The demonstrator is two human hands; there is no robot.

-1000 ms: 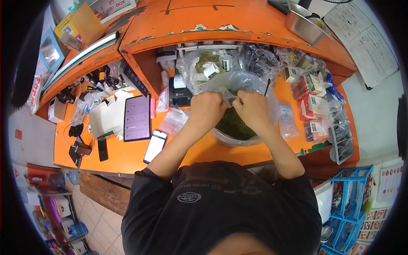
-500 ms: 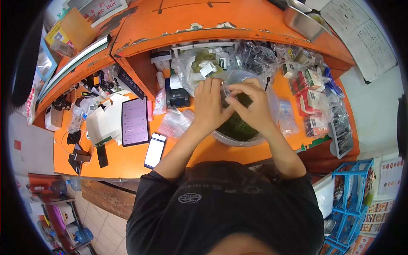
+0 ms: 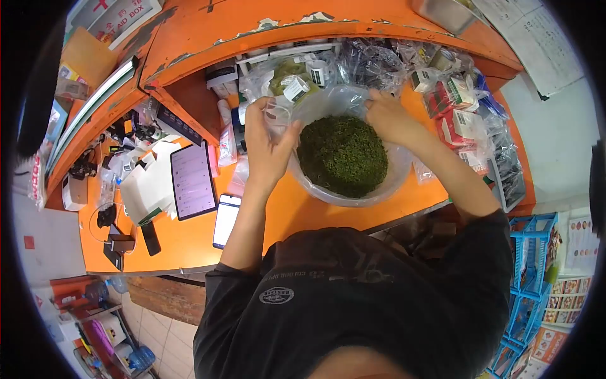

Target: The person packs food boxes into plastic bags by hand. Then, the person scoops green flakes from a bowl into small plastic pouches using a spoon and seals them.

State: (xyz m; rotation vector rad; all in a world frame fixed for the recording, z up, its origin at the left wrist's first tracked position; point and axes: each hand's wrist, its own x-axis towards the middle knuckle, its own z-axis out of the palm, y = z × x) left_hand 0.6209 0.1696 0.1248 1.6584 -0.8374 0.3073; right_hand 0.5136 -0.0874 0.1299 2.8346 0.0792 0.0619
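Note:
A large translucent bowl [image 3: 396,181] holds a heap of dark green, shredded leafy bits [image 3: 344,155]. On the bowl's left side is my left hand [image 3: 268,148], thumb and fingers apart around the mouth of a small clear plastic bag [image 3: 278,120]. My right hand [image 3: 392,119] is at the bowl's upper right rim, fingers curled inward. What it grips there is hidden behind the fingers.
A phone [image 3: 225,221] and a tablet [image 3: 192,181] lie left of my left forearm. Bagged goods and white-labelled containers [image 3: 295,88] stand behind the bowl under the orange shelf [image 3: 265,31]. Red packets [image 3: 453,126] fill the right side.
My hands have parted from over the bowl. The left moved left with the clear bag; the right went to the far right rim. More of the green heap shows, and a thin dark stick there is now hidden.

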